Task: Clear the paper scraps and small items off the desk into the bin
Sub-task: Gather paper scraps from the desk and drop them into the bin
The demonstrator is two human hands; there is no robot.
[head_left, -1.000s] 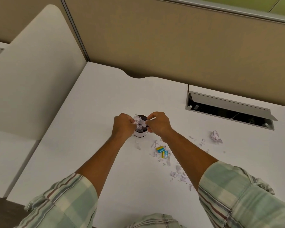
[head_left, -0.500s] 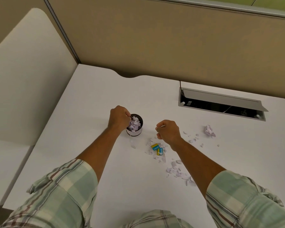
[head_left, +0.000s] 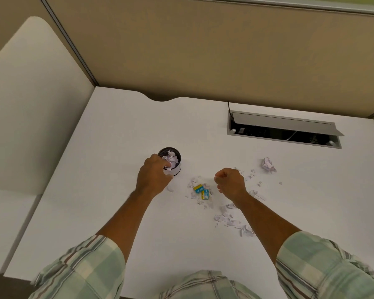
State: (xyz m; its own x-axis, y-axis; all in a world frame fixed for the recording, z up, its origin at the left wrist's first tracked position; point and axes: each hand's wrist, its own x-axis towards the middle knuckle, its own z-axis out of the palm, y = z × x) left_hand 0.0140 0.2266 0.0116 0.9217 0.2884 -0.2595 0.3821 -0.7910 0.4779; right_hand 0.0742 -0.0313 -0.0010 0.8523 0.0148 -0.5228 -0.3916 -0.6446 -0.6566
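left hand (head_left: 154,179) over bin (head_left: 175,167), grip unclear

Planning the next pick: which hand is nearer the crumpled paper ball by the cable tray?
The right hand. It sits closed just left of the crumpled paper ball, loose scraps between them. The left hand is much farther left, at the bin.

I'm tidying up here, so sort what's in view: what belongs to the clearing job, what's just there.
Belongs to the job:
bin, already holding paper
scraps scattered on the desk
paper ball
two yellow-blue packets
left hand at the bin
right hand, curled

Just there:
cable tray, lid up
partition
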